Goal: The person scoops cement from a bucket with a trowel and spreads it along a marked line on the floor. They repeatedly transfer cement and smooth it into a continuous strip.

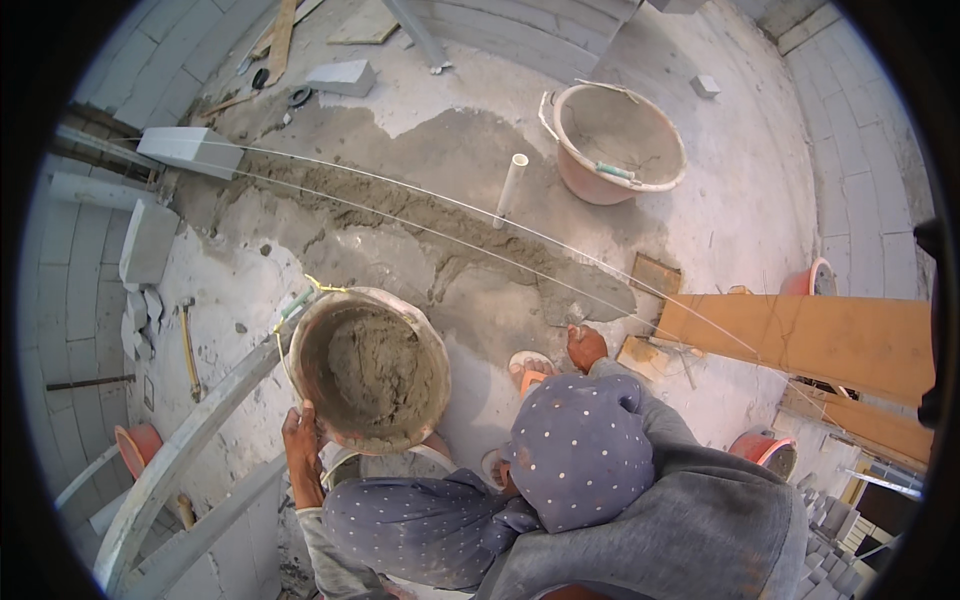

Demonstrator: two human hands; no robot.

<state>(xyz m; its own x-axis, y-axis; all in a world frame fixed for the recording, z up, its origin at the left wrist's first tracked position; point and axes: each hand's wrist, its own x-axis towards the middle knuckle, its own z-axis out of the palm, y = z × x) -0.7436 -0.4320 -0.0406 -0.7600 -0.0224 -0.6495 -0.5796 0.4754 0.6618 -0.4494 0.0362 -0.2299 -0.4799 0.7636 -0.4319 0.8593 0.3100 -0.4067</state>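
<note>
Near me on the left, a round bucket with a pale rim is tilted and holds wet grey mortar. My left hand grips its near-left rim. My right hand is closed on what looks like a trowel, mostly hidden and hard to tell from the grey mortar around it. Just beyond that hand ends a long bed of mortar spread across the floor. Two taut white strings run above the bed. A second bucket's rim shows beneath the tilted one.
A large pinkish tub stands beyond the bed, beside an upright white pipe. Pale blocks lie at the bed's left end. A hammer rests on the left floor. Orange-brown boards extend at right; a curved metal bar crosses the left.
</note>
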